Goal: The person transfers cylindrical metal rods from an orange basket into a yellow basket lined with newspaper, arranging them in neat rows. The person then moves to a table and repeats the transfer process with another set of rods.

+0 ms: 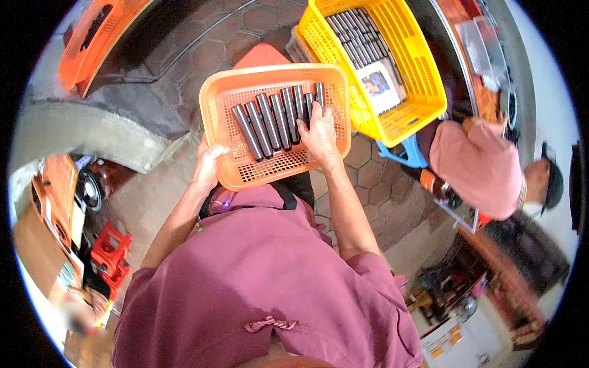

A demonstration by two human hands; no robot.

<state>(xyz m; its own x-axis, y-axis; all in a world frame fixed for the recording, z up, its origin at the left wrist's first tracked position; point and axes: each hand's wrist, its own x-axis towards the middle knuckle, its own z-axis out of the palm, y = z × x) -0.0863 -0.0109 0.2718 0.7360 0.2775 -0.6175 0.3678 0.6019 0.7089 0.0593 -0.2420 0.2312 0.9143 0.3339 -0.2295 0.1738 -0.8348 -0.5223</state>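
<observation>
An orange plastic basket [211, 126] with perforated walls sits in front of me, tilted slightly. Inside it lies a row of several dark, shiny tubes [270, 122], side by side. My left hand [210, 164] grips the basket's near left corner, thumb over the rim. At the right end of the row, my right hand [320, 136] reaches into the basket, its thumb and fingers closed about a dark tube [310, 98]. The palm side of that hand is hidden, so any further tube in it does not show.
A yellow basket [423, 83] holding similar tubes and a printed sheet [377, 86] stands at the far right, near a blue stool [408, 152]. A co-worker in a pink shirt [472, 165] sits right. A red stool [111, 254] is at left; another orange basket [80, 58] is far left.
</observation>
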